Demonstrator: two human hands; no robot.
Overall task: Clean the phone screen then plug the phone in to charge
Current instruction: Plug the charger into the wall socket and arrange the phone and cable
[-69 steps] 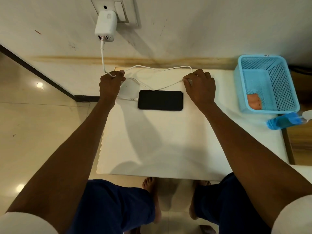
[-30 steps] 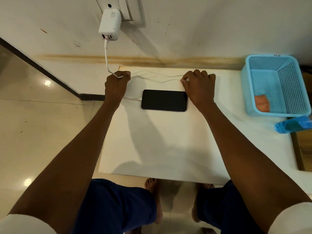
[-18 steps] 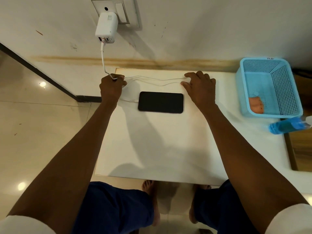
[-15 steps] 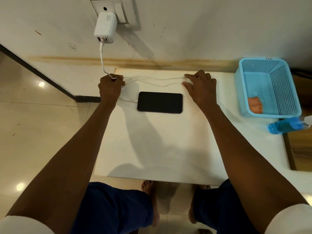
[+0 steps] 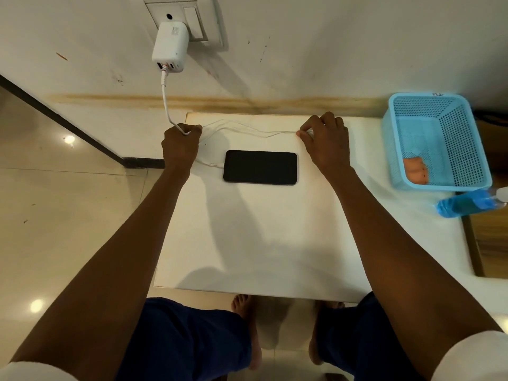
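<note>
Phone [image 5: 260, 167] lies mid-table, long axis left-right, already plugged at its left end; left hand [image 5: 180, 145] and right hand [image 5: 325, 141] both pinch the slack cable [image 5: 247, 130] just beyond it.

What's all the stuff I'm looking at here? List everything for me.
phone: one, black, lying flat mid-table, cable plugged into its left end
cable: one, white, from charger across the table's far edge
charger: one, white, in the wall socket
table: one, white, against the wall
basket: one, blue, right, holding an orange cloth
bottle: one, blue, lying right of the table
left hand: closed on the cable
right hand: pinching the cable
</note>
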